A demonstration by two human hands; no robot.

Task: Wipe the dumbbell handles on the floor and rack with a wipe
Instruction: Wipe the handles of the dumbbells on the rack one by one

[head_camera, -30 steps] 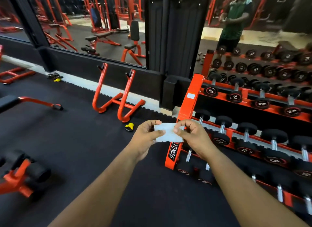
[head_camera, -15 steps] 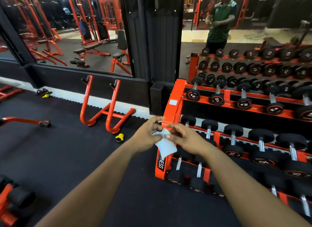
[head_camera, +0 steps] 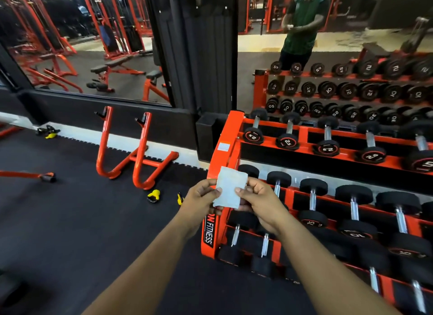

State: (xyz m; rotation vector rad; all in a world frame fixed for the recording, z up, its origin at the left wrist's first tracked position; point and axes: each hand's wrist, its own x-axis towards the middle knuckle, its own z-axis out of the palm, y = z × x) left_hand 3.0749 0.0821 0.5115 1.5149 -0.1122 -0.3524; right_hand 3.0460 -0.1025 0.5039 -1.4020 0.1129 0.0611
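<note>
Head view: your left hand (head_camera: 201,198) pinches left edge of wipe (head_camera: 230,190), your right hand (head_camera: 259,203) pinches right edge, fingers curled. Wipe flat, upright, in front of orange rack (head_camera: 226,136) end post. Dumbbells (head_camera: 312,203) racked just right, handles untouched.

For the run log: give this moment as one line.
stage: wipe readied | left hand: pinches wipe | right hand: pinches wipe | rack: ahead, dumbbell handles not yet touched
</note>
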